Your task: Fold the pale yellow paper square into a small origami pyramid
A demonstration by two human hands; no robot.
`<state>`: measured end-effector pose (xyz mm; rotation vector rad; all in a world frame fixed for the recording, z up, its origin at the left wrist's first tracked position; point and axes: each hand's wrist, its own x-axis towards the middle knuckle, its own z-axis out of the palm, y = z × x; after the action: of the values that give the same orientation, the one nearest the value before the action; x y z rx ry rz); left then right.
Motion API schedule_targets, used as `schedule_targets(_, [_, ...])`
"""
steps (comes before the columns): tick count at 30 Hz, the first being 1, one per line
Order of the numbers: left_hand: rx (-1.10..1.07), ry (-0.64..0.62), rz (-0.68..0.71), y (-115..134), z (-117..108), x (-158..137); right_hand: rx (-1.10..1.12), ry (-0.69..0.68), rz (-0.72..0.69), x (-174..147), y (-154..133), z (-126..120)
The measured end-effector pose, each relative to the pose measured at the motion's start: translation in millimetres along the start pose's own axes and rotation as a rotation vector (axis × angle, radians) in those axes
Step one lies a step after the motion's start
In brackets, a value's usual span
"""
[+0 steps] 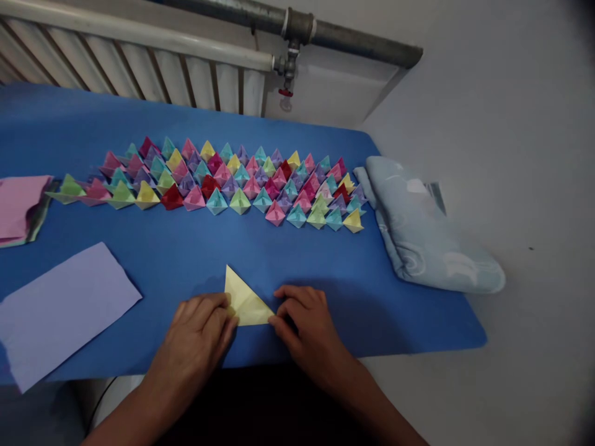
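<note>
A yellow sheet of paper [247, 303], folded into a triangle with creases across it, lies near the front edge of the blue table [186, 248]. My left hand [199, 328] is closed on its left side, the fingers partly covering that corner. At the right corner, my right hand [307, 328] pinches the paper's tip between thumb and finger, its other fingers curled above. Beyond both hands stand several rows of small folded paper boats [240, 201] in pink, teal, green, yellow, purple and red.
A flat purple sheet [69, 310] lies at the left, with a stack of pink and green paper [21, 207] behind it. A folded light-blue patterned cloth [418, 229] rests at the right end. Behind the table are a white radiator [162, 71] and a pipe [362, 46] with a red valve.
</note>
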<state>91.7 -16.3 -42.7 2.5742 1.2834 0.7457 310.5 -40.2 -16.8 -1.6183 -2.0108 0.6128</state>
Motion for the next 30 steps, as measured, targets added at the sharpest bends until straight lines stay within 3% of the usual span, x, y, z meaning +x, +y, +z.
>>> schedule_targets(11, [0.055, 0.007, -0.024, -3.6, -2.3, -4.3, 0.033, -0.013, 0.068, 3.2, -5.4, -1.0])
schedule_targets(16, [0.146, -0.046, 0.091, -10.1, -8.6, -9.6, 0.01, -0.033, 0.054, 3.9, -7.7, -5.8])
schedule_targets(21, [0.038, -0.071, 0.239, -4.0, -10.9, -8.8, -0.129, -0.156, 0.064, 4.1, -16.6, -11.3])
schedule_targets(26, [0.008, -0.056, 0.242, 1.1, -10.0, -7.7, -0.196, -0.225, 0.083, 3.8, -26.1, -11.6])
schedule_targets(30, [0.006, -0.018, 0.251, 5.4, -13.1, -3.6, -0.048, -0.221, 0.151, 4.9, -23.2, -10.3])
